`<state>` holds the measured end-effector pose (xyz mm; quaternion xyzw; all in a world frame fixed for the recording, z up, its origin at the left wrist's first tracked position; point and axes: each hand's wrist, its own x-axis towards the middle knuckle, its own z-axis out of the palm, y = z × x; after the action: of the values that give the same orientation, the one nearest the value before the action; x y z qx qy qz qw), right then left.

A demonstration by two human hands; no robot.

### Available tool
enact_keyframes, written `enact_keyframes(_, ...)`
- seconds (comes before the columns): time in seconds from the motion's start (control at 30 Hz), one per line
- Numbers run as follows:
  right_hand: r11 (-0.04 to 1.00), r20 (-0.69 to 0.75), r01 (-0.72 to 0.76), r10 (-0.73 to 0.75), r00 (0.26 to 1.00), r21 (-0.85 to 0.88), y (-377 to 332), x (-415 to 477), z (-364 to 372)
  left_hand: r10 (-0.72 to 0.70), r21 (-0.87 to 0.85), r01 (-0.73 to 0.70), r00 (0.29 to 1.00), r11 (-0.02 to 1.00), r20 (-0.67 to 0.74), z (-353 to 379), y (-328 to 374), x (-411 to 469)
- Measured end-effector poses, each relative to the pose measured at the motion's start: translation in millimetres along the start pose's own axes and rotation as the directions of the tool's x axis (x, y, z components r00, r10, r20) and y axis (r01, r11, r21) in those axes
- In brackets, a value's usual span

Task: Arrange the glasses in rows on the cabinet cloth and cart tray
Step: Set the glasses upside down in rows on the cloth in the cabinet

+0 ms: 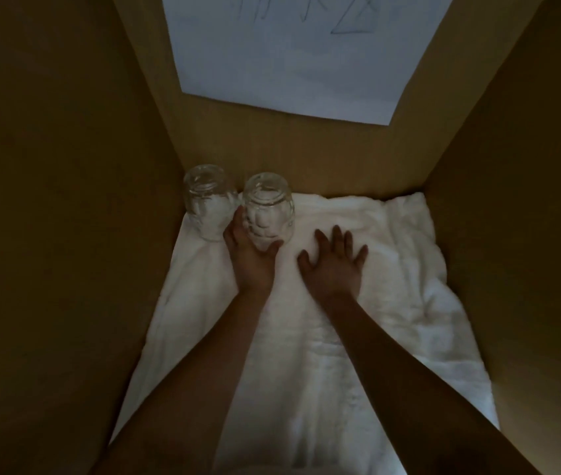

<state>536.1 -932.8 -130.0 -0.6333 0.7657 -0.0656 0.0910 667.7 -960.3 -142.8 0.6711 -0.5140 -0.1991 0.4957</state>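
Setting: dim wooden cabinet (pixel 66 200) seen from above, with brown walls down both sides of the frame. No cart tray is in view.
Forearms: two bare forearms rise from the bottom edge toward the centre.
Cloth: a rumpled white cloth (pixel 392 303) covers the cabinet floor from the bottom centre up to the back wall, probably to cushion the glassware.
Right hand (pixel 332 265): just right of centre, released and flat on the cloth with fingers spread. It seems to be holding the fabric smooth.
Left hand (pixel 251 258): left of centre, fingers and thumb wrapped around the second glass, grasping it near its lower end.
Second glass (pixel 269 207): clear, patterned and upside down on the cloth. Whether its rim sits fully down cannot be told.
First glass (pixel 205 204): upside down in the cloth's upper left corner, close beside the second, apparently starting a back row.
Row: the cloth to the right of the pair is bare.
Paper (pixel 289 63): a white sheet with faint blue scribbles on the back wall at the top of the frame.
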Motion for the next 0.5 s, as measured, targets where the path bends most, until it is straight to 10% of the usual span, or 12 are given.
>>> enact_keyframes(0.33,0.998,-0.022,0.004,-0.003,1.0,0.071,2.2,-0.1,0.1,-0.185,0.169,0.185,0.983,0.968,-0.014,3.9,24.0,-2.7)
enact_keyframes(0.5,0.986,0.049,-0.031,0.024,0.999,0.164,-1.0,-4.1,-6.8,-0.066,0.452,-0.024,0.981,0.892,0.182,-22.0,14.5,-15.2)
